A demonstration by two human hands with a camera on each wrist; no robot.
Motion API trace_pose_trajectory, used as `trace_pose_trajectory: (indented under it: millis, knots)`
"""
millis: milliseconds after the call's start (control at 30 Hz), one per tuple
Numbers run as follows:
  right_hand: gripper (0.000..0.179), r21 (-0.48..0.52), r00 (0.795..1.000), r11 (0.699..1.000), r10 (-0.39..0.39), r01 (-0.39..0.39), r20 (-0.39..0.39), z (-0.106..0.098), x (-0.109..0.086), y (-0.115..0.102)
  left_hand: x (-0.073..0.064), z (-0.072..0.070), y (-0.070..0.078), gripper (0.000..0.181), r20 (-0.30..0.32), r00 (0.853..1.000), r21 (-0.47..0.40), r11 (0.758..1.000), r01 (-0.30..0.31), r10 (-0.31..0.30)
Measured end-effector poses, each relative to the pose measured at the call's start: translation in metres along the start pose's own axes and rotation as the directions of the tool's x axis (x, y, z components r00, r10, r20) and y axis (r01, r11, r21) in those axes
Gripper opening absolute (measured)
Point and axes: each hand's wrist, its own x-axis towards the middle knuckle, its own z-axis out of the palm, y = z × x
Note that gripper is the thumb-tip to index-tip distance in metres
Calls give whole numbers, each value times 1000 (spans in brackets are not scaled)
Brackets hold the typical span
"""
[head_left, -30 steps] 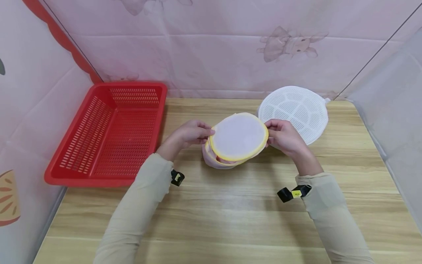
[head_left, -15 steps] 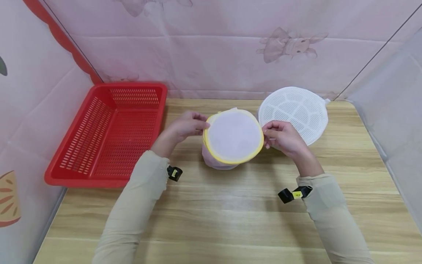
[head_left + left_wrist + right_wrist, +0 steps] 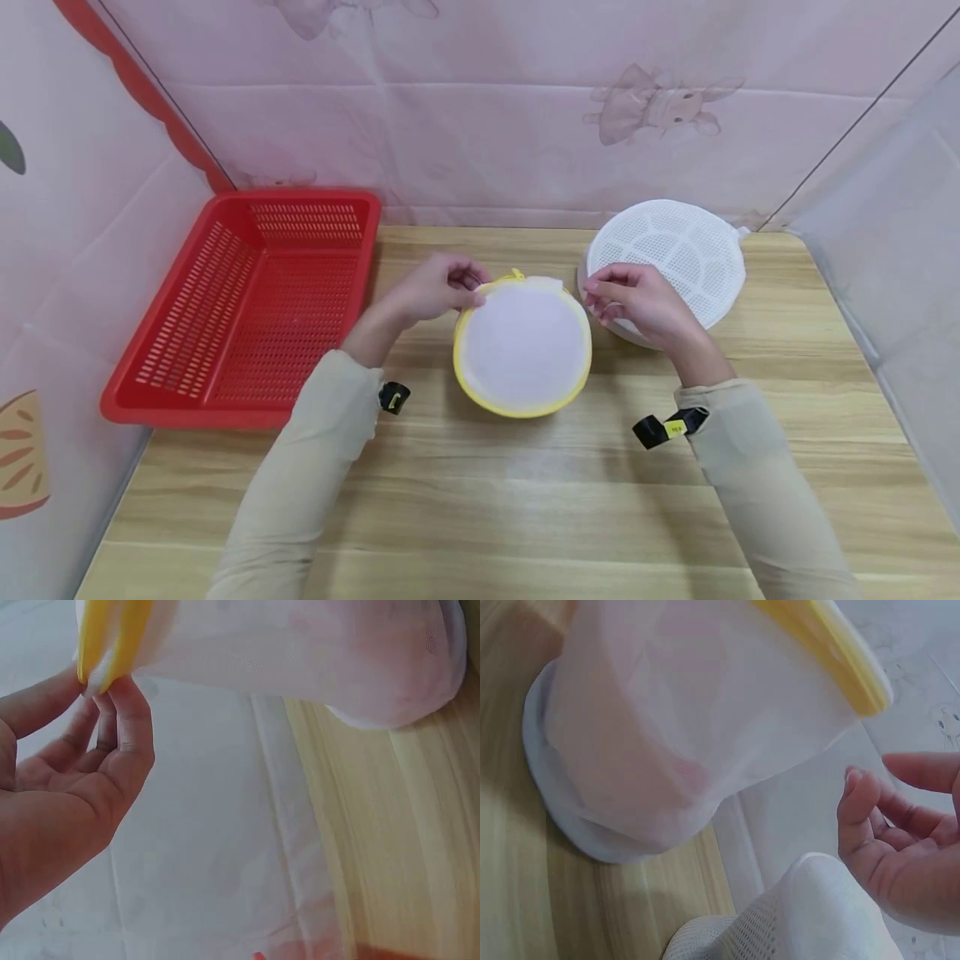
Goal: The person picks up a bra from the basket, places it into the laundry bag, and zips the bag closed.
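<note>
A round white mesh laundry bag (image 3: pixel 522 350) with a yellow zip edge stands on the wooden table, its flat lid facing up. Pinkish contents show faintly through the mesh side (image 3: pixel 630 735) in the right wrist view. My left hand (image 3: pixel 442 287) pinches the yellow rim at the upper left, between thumb and fingers. Near that hand, a yellow zip pull (image 3: pixel 516 274) sticks out at the back of the rim. My right hand (image 3: pixel 637 302) is off the bag, to its right, with loosely bent fingers and nothing between them.
Behind and below my right hand stands a white mesh container (image 3: pixel 675 250) with a patterned round top and a small tab. A red slotted plastic basket (image 3: pixel 225 415) occupies the left of the table (image 3: pixel 480 517). Pink printed sheeting (image 3: pixel 480 142) rises along the back edge.
The lid has come down level over the bag's opening, and the bag's top has tipped toward me. My right hand has let go of the rim; my left hand keeps its pinch.
</note>
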Motion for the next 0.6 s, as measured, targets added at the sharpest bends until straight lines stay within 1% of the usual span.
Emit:
trace_pose_trajectory:
  millis: [133, 233, 300, 467, 600]
  knots:
    - [14, -66, 999, 998, -9, 12, 43, 4, 2, -3, -2, 5, 6, 19, 13, 999, 82, 996, -35, 34]
    - [21, -122, 997, 992, -23, 33, 78, 6, 1, -5, -3, 9, 9, 17, 6, 999, 118, 992, -41, 41]
    - [23, -161, 995, 986, -38, 52, 90, 8, 1, -7, -2, 11, 11, 16, 0, 999, 131, 990, -42, 42]
    - [22, -220, 992, 972, -61, 84, 110, 10, -1, -10, -1, 13, 11, 15, -18, 998, 154, 987, -48, 52]
    - [21, -301, 991, 949, -59, 93, 119, 12, -1, -10, -1, 14, 12, 16, 7, 999, 152, 987, -45, 44]
